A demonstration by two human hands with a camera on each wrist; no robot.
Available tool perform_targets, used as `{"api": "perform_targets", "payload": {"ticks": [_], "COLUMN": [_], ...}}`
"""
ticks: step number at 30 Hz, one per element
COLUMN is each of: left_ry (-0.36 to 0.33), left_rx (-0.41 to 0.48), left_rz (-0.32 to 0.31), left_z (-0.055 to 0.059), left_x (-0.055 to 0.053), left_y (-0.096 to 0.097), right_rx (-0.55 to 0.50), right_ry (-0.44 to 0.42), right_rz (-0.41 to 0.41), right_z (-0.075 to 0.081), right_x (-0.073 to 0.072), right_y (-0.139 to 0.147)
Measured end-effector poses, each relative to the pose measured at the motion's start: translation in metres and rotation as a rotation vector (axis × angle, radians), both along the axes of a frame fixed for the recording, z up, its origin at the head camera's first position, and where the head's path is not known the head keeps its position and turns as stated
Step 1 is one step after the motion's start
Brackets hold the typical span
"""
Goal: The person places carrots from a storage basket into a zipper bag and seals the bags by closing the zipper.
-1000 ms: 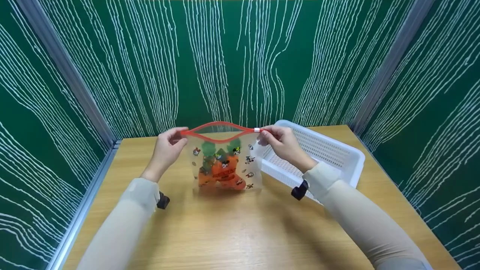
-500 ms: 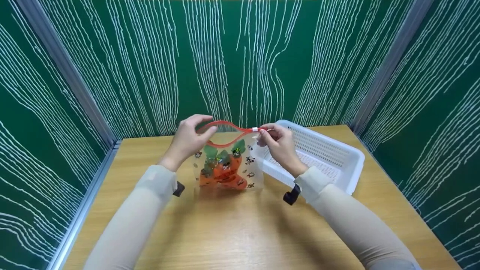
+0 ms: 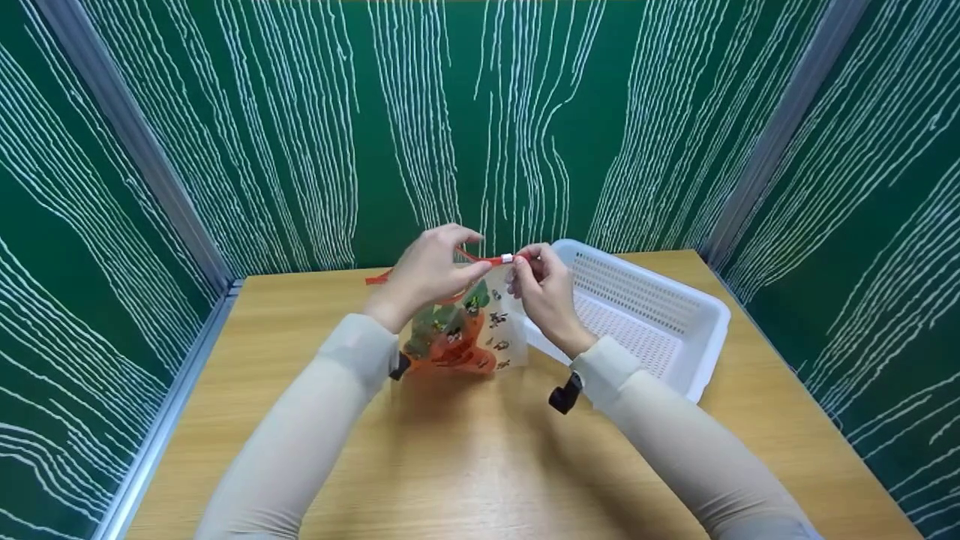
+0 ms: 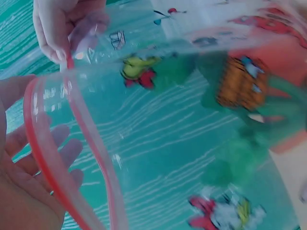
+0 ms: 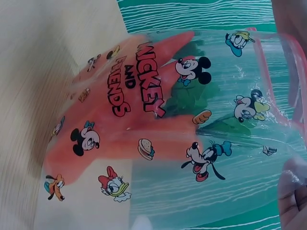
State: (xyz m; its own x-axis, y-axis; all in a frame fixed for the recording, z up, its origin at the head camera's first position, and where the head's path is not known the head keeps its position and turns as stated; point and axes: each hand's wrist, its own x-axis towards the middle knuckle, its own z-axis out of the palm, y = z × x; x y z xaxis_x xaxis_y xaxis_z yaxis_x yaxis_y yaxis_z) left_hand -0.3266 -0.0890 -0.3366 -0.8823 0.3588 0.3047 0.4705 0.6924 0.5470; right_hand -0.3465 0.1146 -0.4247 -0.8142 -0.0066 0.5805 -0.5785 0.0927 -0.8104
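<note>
A clear zipper bag [image 3: 499, 330] with cartoon prints and a red zip strip stands on the table, its mouth partly open. Several orange carrots with green tops [image 5: 120, 148] show through its side. At the strip's right end, my right hand [image 3: 546, 292] pinches the bag's corner, just beside the white slider [image 3: 507, 258]. My left hand [image 3: 429, 271] reaches across the mouth, thumb tip close to the slider and fingers apart. In the left wrist view, the fingers of this left hand [image 4: 29, 177] lie spread out behind the red rim. The strip's left end sticks out free.
A white perforated plastic basket [image 3: 705, 337] stands behind and right of the bag, partly covered by my right hand. The wooden table [image 3: 465, 465] is bounded by green walls with white wavy lines [image 3: 465, 112].
My left hand has let go of the bag's left corner and moved right along the strip towards the slider. My right hand keeps its pinch, its forearm swinging slightly left.
</note>
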Motion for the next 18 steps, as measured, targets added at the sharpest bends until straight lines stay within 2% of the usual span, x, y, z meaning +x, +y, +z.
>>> {"api": "perform_targets", "payload": {"ticks": [7,18], "left_ry": [-0.028,0.014], "left_rx": [-0.038,-0.030], "left_rz": [-0.028,-0.053], "left_z": [-0.001,-0.010], "left_x": [-0.003,-0.007], "left_y": [0.012,0.021], "right_rx": [0.020,0.032], "right_ry": [0.024,0.024], "right_rz": [0.013,0.003], "right_z": [-0.001,-0.003], "right_x": [0.003,0.006], "right_y": [-0.007,-0.007]}}
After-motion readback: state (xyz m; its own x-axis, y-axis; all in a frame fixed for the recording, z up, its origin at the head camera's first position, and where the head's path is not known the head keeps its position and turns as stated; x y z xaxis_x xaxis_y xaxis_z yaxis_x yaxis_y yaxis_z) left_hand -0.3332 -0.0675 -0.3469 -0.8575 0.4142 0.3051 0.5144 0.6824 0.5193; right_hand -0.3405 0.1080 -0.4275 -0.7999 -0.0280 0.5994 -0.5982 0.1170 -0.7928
